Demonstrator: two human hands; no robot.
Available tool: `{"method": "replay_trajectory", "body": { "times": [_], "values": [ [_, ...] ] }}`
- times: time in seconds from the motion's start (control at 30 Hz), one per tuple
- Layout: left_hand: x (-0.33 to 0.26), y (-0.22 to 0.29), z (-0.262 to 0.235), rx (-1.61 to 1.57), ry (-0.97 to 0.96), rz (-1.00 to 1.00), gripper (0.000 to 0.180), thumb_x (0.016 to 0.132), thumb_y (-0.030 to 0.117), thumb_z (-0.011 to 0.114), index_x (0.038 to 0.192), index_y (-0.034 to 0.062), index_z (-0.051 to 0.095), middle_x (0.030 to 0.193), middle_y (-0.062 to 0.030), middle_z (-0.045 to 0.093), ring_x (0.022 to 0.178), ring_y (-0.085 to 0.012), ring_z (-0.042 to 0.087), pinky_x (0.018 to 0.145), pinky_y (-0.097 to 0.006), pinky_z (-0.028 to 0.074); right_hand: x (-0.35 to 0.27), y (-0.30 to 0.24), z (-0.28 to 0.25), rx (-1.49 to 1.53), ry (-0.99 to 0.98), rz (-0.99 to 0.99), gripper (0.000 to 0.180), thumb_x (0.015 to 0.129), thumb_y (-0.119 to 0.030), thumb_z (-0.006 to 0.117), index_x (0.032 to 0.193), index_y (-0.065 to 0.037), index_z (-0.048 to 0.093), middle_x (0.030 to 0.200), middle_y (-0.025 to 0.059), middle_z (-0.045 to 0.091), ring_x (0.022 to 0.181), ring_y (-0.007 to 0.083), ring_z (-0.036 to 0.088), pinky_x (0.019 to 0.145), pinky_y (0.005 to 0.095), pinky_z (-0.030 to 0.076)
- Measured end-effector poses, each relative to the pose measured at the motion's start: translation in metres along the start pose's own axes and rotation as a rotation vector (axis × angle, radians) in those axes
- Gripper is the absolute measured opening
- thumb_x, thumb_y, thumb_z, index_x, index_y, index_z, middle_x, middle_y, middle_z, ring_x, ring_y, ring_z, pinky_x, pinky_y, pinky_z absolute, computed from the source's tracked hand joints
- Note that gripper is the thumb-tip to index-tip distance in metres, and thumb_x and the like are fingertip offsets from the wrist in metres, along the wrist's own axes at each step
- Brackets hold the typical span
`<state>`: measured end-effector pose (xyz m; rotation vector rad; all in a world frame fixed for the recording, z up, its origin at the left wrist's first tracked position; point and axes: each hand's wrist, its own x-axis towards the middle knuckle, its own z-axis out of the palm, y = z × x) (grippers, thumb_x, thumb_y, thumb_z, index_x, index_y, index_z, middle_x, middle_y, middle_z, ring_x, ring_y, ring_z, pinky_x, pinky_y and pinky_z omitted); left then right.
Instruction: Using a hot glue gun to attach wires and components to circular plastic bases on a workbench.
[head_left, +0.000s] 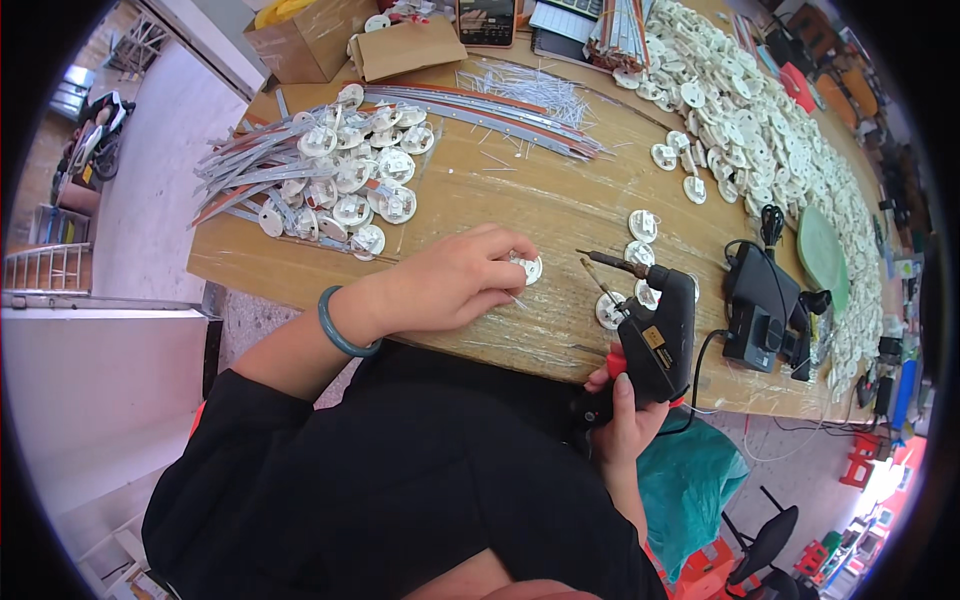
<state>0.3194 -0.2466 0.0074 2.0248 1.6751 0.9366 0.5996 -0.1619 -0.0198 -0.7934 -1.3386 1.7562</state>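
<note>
My left hand, with a blue-green bangle at its wrist, rests near the front of the table. Its fingers are closed around a small white round disc lying on the wood, and they cover part of it. In my right hand is a black soldering gun with a red trigger, gripped by its handle. The gun's dark tip and thin feed tube point left, toward the disc but apart from it. Beside and partly behind the gun lie several more white discs.
Discs with grey metal strips are heaped at the left. Long strips and thin pins lie at the back. A large pile of white discs covers the right side, near a green plate and a black corded device.
</note>
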Motion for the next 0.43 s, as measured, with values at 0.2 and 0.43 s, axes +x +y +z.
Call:
{"method": "replay_trajectory", "body": {
  "times": [0.2,0.43],
  "values": [
    [0.004,-0.004,-0.009,-0.053,-0.095,0.11,0.008,0.087,0.008,0.069,0.087,0.0028,0.062,0.121,-0.0117,0.06,0.107,-0.0319,0.057,0.094,-0.042,0.047,0.0,0.0,0.0,0.003,-0.009,-0.015,0.034,0.095,-0.004,0.062,0.126,0.008,0.057,0.11,0.019,0.068,0.085,0.0221,0.068,0.073,0.0342,0.058],
    [0.004,-0.004,-0.013,-0.104,-0.168,0.092,0.011,0.088,0.01,0.069,0.09,0.0024,0.062,0.119,-0.0118,0.061,0.116,-0.0346,0.055,0.099,-0.043,0.045,-0.001,-0.001,0.002,-0.037,0.015,-0.006,0.038,0.095,-0.01,0.062,0.127,0.009,0.054,0.113,0.019,0.067,0.081,0.0196,0.066,0.07,0.0322,0.056]
  ]
}}
